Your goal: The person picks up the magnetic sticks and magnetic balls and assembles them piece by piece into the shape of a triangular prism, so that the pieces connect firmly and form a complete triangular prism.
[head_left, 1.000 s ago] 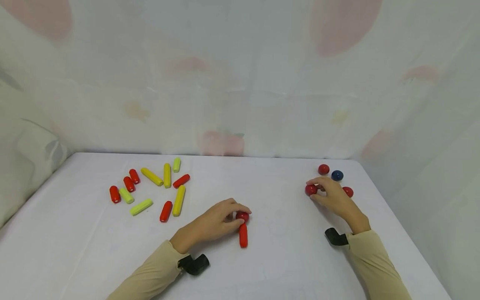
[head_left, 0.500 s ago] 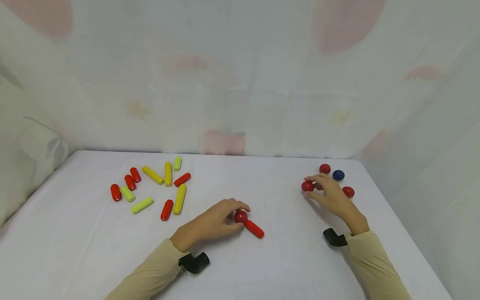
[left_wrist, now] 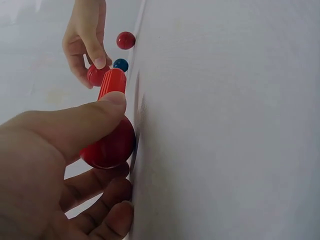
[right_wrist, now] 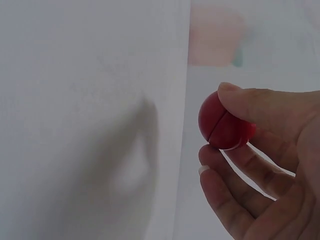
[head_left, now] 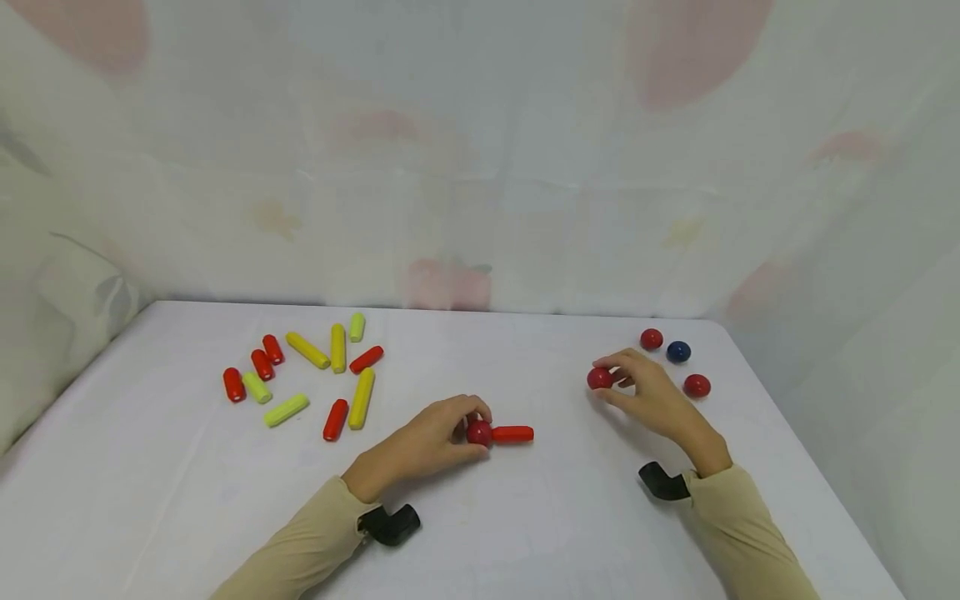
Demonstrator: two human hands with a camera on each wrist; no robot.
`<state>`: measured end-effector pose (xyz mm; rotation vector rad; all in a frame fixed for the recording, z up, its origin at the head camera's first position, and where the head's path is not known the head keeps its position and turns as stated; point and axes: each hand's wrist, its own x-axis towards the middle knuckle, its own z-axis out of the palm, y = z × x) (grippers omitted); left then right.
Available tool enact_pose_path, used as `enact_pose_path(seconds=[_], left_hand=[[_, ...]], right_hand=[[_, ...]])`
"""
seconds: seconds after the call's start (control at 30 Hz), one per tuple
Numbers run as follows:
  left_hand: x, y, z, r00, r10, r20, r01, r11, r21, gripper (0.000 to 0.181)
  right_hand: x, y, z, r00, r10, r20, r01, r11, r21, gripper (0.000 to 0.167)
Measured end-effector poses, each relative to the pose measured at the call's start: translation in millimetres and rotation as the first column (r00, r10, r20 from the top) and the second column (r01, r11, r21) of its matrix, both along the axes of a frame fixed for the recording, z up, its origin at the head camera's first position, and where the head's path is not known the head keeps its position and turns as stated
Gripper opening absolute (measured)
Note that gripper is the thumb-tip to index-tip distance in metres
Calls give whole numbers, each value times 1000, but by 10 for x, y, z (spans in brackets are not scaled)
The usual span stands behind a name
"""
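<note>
My left hand [head_left: 431, 437] pinches a red ball [head_left: 479, 433] between thumb and fingers, close to the middle of the table. A short red rod [head_left: 513, 434] is joined end-on to that ball and points right, toward the other hand. In the left wrist view the thumb lies over the ball [left_wrist: 111, 147] where it meets the ribbed rod [left_wrist: 114, 82]. Over to the right, my right hand [head_left: 652, 400] holds a second red ball [head_left: 599, 378] by thumb and fingertips. The right wrist view shows this ball [right_wrist: 220, 122] with a dark seam, raised off the table.
Behind the right hand lie a red ball [head_left: 651, 339], a blue ball [head_left: 678, 352] and another red ball [head_left: 697, 386]. Several red rods [head_left: 335, 420], yellow rods [head_left: 361, 398] and lime green rods [head_left: 287, 411] are scattered at the left. A patterned curtain [head_left: 450, 167] backs the white table [head_left: 570, 517].
The rod on the left hand's ball has swung from pointing toward the person to pointing right. My right hand has carried its ball leftward.
</note>
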<state>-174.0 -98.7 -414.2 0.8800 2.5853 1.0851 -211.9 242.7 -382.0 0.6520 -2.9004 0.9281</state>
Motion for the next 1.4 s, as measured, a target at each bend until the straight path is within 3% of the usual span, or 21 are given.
enact_pose_path(seconds=[0.23, 0.53, 0.77, 1.4], left_hand=[[-16, -4, -2, 999, 11, 40, -11, 1000, 21, 36], [-22, -4, 0, 999, 9, 36, -11, 999, 34, 36], [-24, -6, -1, 999, 13, 44, -15, 999, 36, 37], [-28, -1, -10, 999, 17, 47, -18, 999, 31, 37]], right_hand=[[52, -106, 33, 996, -3, 91, 6, 999, -35, 37], [109, -236, 13, 981, 64, 183, -50, 996, -76, 35], [173, -359, 23, 967, 154, 204, -127, 982, -137, 31], [234, -553, -48, 946, 243, 216, -216, 966, -139, 31]])
